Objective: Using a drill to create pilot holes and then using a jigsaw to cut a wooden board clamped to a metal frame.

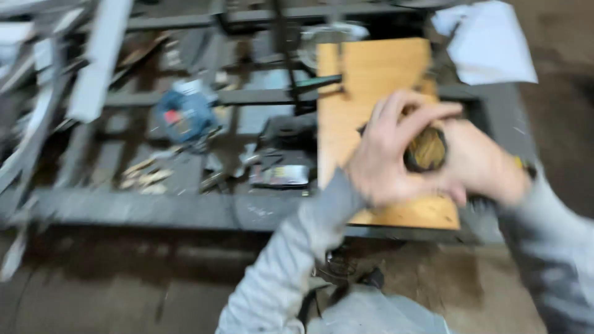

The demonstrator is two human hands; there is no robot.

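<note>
Dark steel framing (185, 210) is seen to serve as the work surface, above a stained concrete floor (111, 291). Pale metal bars (99, 55) are leaned at far left. A blue power tool (185, 114) is laid among scraps on the frame. A wooden board (371, 80) is set flat further right. Over it, the left hand (390, 154) and right hand (476, 164) are both closed around a dark round object (426, 149); heavy blur noted. White sheet (489, 40) at upper right

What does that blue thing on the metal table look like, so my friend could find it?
Start at the dark metal workbench and look left of the orange wooden board. The blue power tool lies there among scraps, apart from both hands. It is the only bright blue thing, with a small red spot on it.
</note>
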